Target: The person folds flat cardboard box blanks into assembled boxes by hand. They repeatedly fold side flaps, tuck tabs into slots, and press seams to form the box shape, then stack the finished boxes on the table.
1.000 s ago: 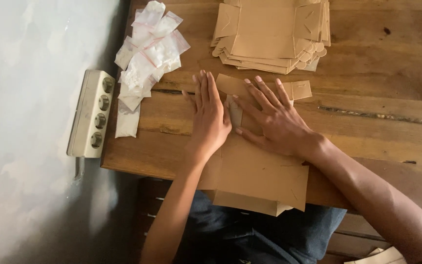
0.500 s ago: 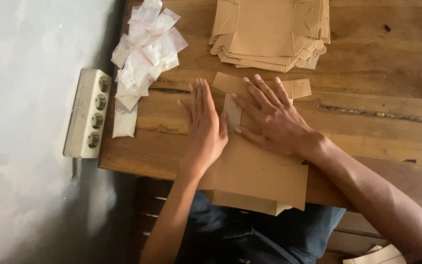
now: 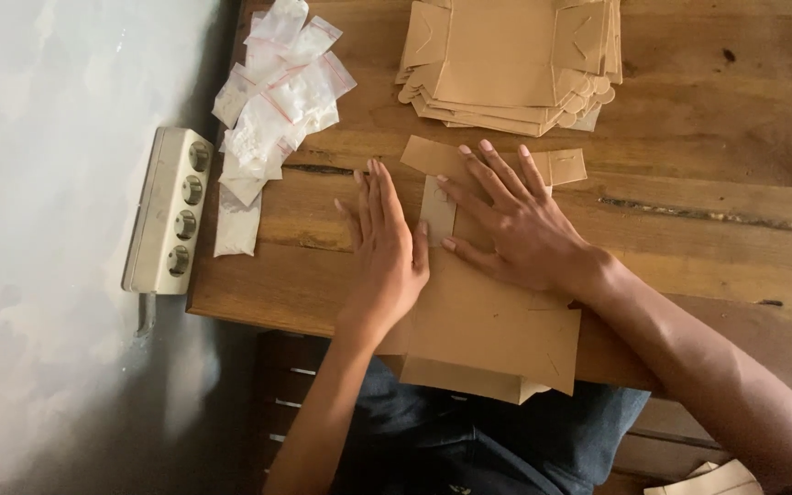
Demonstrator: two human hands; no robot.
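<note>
My left hand lies flat with its fingers together and pressed down on the left edge of the brown cardboard blank, which sits on the wooden table right in front of me, its near end hanging over the table's near edge above my lap. My right hand rests on the same blank just beside the left, fingers spread apart and flat, gripping nothing. Between my hands a narrow flap stands partly folded.

I judge the main risk is the overhanging blank tipping or sliding toward me if either palm lifts, since little of it rests on wood. The flap could also crease crooked if my hands press unevenly.

Beyond the blank, further up the table, lies a stack of flat cardboard blanks, well apart from my fingers. Left of the blank, a heap of small clear zip bags with white contents sits near the table's corner. Past that edge a white power strip lies against the table's side. Nothing blocks my hands.
</note>
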